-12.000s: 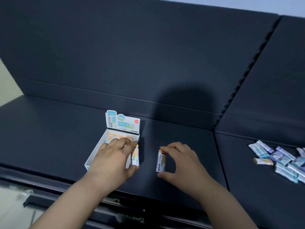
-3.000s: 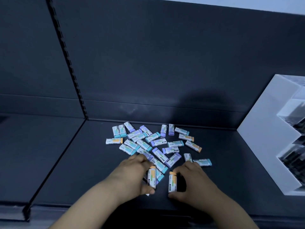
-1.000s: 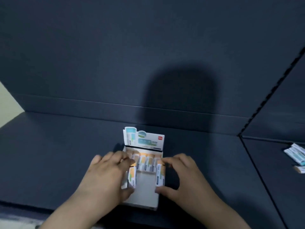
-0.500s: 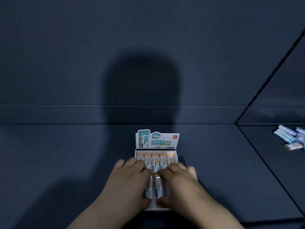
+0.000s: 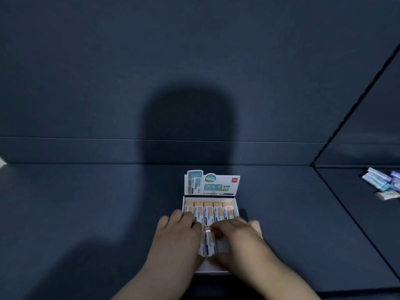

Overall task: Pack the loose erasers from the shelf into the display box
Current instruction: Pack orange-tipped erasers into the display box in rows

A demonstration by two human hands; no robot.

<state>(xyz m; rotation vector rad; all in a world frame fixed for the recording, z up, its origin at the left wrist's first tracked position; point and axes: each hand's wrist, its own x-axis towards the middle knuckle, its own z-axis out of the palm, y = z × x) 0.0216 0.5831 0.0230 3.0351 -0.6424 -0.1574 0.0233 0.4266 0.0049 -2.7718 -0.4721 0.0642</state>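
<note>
On the shelf (image 5: pixel 86 213), the left hand's (image 5: pixel 175 241) curled fingers pinch one eraser (image 5: pixel 202 245). The right hand (image 5: pixel 240 241) pinches a second eraser (image 5: pixel 210 242). Both are in the display box's (image 5: pixel 213 270) near half, and five packed erasers (image 5: pixel 208 211) fill its far row. Several loose erasers (image 5: pixel 377 180) lie far right.

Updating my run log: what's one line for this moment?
left hand, right hand: holding erasers in box | back row filled | loose pile far right
</note>
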